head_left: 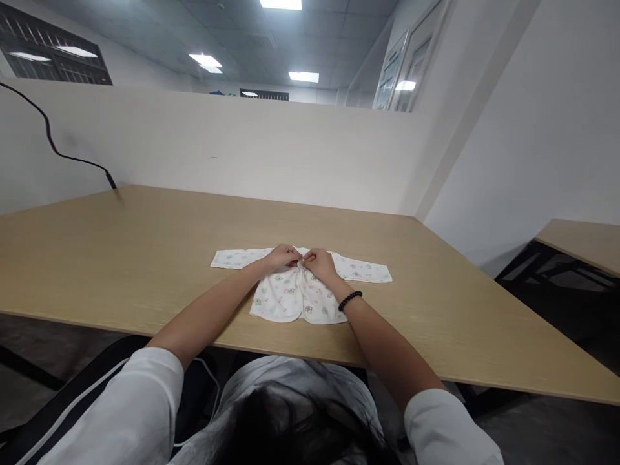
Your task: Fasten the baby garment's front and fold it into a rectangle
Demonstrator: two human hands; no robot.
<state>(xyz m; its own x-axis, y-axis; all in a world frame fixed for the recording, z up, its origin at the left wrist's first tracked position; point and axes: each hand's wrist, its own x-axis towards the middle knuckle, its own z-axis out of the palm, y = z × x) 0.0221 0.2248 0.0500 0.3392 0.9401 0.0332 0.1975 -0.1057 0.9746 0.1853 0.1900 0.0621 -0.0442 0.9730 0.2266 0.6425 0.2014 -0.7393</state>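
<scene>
A small white baby shirt (278, 297) with a pale printed pattern lies on the table, its sleeves stretched out to both sides and its rounded front hems toward me. My left hand (285, 256) pinches the cloth at the upper middle of the front opening. Right beside it, my right hand (320, 263) pinches the other edge, and the fingertips of both hands nearly meet. The cloth bunches into folds just below them. What exactly lies between the fingertips is too small to make out. A black bead bracelet (349, 300) circles my right wrist.
The wooden table (145, 258) has its front edge close to my body. A white partition (271, 155) rises behind it. A black cable (82, 160) hangs down at the back left. Another table (584, 242) stands at the right.
</scene>
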